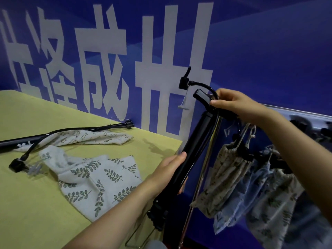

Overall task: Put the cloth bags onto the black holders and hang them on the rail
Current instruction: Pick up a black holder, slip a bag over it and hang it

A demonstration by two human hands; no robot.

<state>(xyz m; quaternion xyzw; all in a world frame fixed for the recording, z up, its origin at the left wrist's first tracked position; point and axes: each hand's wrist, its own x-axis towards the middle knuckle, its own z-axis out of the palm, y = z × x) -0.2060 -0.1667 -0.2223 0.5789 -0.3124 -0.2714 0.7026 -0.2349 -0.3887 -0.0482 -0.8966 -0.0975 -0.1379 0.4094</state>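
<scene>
My left hand (171, 169) grips the shaft of a long black holder (195, 144) that stands tilted past the table's right edge. My right hand (237, 105) holds its curved black top by the handle. A small black clip (185, 80) sticks out on the holder's thin hose above. On the yellow table (32, 203) lie a leaf-print cloth bag (100, 178), a paler printed bag (86, 137) and a second black holder (59, 132) with its hose and clip. Three filled cloth bags (228, 177) hang at the right under the silver rail (294, 110).
A blue wall with large white characters (161, 51) runs right behind the table and rail. A chrome upright pole (201, 177) stands between the table edge and the hanging bags. More dark holders (309, 126) crowd the rail at far right.
</scene>
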